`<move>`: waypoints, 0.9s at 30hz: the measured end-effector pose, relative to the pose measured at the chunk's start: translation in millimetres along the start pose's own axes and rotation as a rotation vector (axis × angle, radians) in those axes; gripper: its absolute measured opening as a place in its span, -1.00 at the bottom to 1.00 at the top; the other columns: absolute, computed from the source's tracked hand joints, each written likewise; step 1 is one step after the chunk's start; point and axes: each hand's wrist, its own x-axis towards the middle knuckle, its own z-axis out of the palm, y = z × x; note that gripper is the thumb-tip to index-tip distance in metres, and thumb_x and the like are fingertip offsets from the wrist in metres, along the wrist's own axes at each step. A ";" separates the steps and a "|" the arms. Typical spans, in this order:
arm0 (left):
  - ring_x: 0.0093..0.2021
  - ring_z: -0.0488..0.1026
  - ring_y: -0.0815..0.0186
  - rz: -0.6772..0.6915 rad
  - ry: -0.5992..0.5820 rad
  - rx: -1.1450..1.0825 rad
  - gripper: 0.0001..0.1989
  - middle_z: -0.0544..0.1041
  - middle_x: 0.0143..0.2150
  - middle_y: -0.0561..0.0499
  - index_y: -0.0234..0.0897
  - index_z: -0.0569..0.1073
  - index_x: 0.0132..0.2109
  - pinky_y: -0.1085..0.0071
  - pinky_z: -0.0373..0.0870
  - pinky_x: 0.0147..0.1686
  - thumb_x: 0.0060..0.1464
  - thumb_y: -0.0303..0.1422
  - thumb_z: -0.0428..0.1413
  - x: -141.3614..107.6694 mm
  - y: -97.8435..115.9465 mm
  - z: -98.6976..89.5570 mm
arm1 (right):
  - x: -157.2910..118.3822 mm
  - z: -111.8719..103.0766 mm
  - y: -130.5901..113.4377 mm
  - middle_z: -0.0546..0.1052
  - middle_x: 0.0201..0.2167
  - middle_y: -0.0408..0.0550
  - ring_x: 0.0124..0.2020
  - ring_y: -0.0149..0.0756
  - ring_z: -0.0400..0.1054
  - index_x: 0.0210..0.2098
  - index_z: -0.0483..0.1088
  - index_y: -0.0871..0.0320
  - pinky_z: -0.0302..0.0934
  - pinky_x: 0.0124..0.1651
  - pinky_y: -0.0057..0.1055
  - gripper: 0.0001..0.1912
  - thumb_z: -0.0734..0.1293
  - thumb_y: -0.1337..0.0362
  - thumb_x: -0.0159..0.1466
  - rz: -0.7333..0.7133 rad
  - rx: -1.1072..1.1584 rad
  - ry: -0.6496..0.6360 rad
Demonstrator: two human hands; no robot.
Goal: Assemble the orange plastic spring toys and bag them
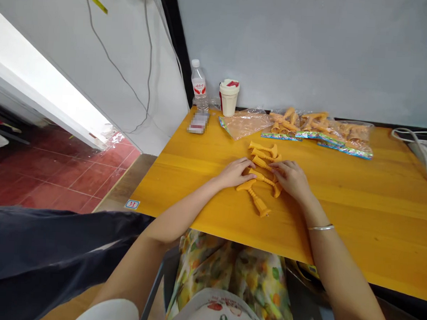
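Observation:
Several orange plastic pieces with ridged stems and T-shaped ends lie in a loose row on the wooden table. My left hand [237,173] is at the row's left side, its curled fingers and thumb around the end of one orange T-shaped piece [262,176]. From the right, my right hand [291,179] has its fingertips closed on the end of another orange piece [260,163]; its palm hides part of the row. Nearest me, a single T-shaped piece [256,199] lies slanted, its crossbar close to my left hand. Farther pieces [262,147] lie just beyond my fingers.
Along the back of the table [357,210] lie clear bags of orange pieces [319,125] and a flattened clear bag [246,121]. A water bottle [200,87], a lidded cup [229,98] and a blurred small pack [198,123] stand back left. A white cable [420,142] lies far right.

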 end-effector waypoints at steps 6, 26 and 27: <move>-0.17 0.46 0.24 -0.004 -0.015 0.008 -0.70 0.47 -0.12 -0.06 -0.28 0.45 -0.05 0.33 0.35 -0.10 0.19 -0.17 0.19 -0.4 1.7 -1.6 | -0.2 0.1 0.0 0.55 -0.21 0.08 -0.16 -0.06 0.34 -0.06 0.55 0.11 0.25 -0.06 -0.16 -0.68 0.21 0.18 0.38 -0.007 -0.006 0.008; -0.15 0.46 0.27 0.006 0.051 -0.076 -0.71 0.50 -0.08 -0.07 -0.26 0.44 -0.08 0.37 0.37 -0.12 0.21 -0.13 0.15 -0.5 2.3 -1.8 | 0.3 0.1 1.3 0.56 -0.21 0.09 -0.15 -0.04 0.35 -0.06 0.55 0.09 0.25 -0.08 -0.18 -0.68 0.21 0.15 0.38 -0.005 -0.009 0.000; -0.18 0.45 0.29 -0.004 0.079 -0.094 -0.71 0.50 -0.09 -0.06 -0.26 0.45 -0.08 0.38 0.36 -0.13 0.21 -0.14 0.15 0.3 0.7 -3.2 | 0.3 -0.4 0.8 0.56 -0.21 0.09 -0.14 -0.04 0.35 -0.06 0.55 0.10 0.25 -0.08 -0.18 -0.68 0.21 0.16 0.38 -0.004 -0.008 -0.002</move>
